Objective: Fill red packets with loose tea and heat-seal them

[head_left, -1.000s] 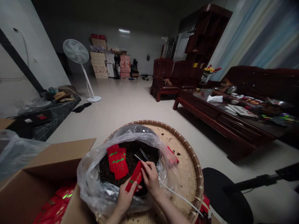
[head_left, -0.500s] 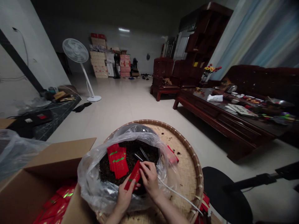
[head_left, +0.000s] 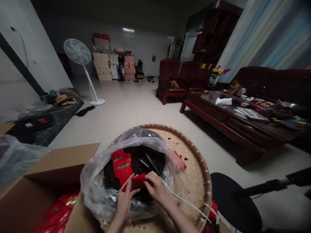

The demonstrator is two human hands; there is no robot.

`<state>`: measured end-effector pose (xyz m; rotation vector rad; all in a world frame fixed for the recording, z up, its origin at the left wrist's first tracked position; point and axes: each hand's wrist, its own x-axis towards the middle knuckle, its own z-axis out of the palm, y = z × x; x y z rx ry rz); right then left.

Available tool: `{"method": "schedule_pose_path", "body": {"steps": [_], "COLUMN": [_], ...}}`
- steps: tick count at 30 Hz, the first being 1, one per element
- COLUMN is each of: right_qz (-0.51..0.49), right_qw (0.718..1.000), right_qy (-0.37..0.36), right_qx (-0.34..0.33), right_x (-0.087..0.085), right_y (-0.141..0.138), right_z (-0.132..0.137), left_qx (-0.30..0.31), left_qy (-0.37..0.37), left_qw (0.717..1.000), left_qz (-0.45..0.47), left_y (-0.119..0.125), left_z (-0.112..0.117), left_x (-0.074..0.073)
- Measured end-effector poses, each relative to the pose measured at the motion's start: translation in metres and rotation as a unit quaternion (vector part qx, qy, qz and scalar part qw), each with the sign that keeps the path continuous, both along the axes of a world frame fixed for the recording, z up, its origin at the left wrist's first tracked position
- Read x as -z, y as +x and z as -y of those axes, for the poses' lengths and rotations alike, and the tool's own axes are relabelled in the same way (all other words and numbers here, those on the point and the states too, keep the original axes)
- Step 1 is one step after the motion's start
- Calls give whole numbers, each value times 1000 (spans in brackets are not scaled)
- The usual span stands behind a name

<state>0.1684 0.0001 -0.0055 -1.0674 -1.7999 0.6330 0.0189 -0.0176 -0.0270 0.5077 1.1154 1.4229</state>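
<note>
Between my two hands is a small red packet, held nearly level over an open clear plastic bag. My left hand pinches its left end, and the fingers of my right hand grip its right end. Dark, loose shreds like dried tea leaves fill the bag. On them lie several flat red packets with green stripes. Beside my right hand, a dark tool with two long arms, perhaps tongs, rests in the leaves; its lower end is hidden.
The bag stands on a round woven bamboo tray, where a red packet and a white cable lie. A cardboard box with red packets is at left. A black round base stands right, a wooden table beyond.
The red packet has turned from a steep slant to nearly level. My right hand has moved slightly lower, and both hands still hold the packet.
</note>
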Motion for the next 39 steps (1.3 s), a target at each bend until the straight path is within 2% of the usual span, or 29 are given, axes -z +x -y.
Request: {"method": "schedule_pose_path", "body": {"steps": [2, 5, 10, 14, 17, 21, 24, 27, 29, 30, 31, 32, 33, 35, 36, 37, 39], "right_qz": [-28, -112, -195, -218, -208, -237, -254, -251, -236, -226, -216, -208, -202, -185, -171, -154, -124], "right_qw": [995, 965, 905, 868, 853, 831, 820, 810, 823, 832, 842, 849, 855, 867, 876, 888, 920], "right_qy": [-92, -229, -347, -397, -424, -452, -467, -479, -469, -460, -451, -443, -436, -421, -410, -393, -336], "right_qx": [-20, -69, -148, -202, -222, -222, -214, -225, -220, -211, -203, -198, -195, -191, -190, -185, -156], "right_x": [-1, 0, 6, 7, 4, 0, 0, -1, -2, -3, -4, -5, -5, -4, -2, 0, 1], "right_y": [-4, -7, -2, 3, 5, 6, 5, 6, 9, 11, 12, 13, 13, 10, 8, 6, 2], "right_z": [1, 0, -7, -8, -5, -1, 1, 0, 0, 0, -1, 0, 0, 2, 3, 5, 7], "left_qx": [8, 33, 112, 168, 180, 198, 220, 197, 133, 95, 65, 50, 55, 113, 142, 161, 176], "left_qy": [-3, -12, -23, -46, -55, -60, -39, -6, 30, 67, 117, 175, 234, 319, 339, 348, 352], "left_qw": [1000, 999, 993, 985, 982, 976, 967, 961, 952, 936, 908, 866, 813, 711, 675, 654, 644], "left_qz": [16, 13, 10, -13, -32, -68, -121, -197, -275, -331, -397, -465, -530, -617, -640, -652, -656], "left_y": [0, -1, -7, -12, -13, -18, -25, -32, -36, -37, -38, -38, -37, -34, -31, -28, -24], "left_z": [0, 1, 0, 0, 1, 0, -2, -2, -1, 0, 2, 4, 6, 8, 9, 9, 8], "left_x": [-4, -6, -4, -5, -8, -10, -6, 1, 2, 1, 0, -1, -3, -3, -2, 0, 4]}}
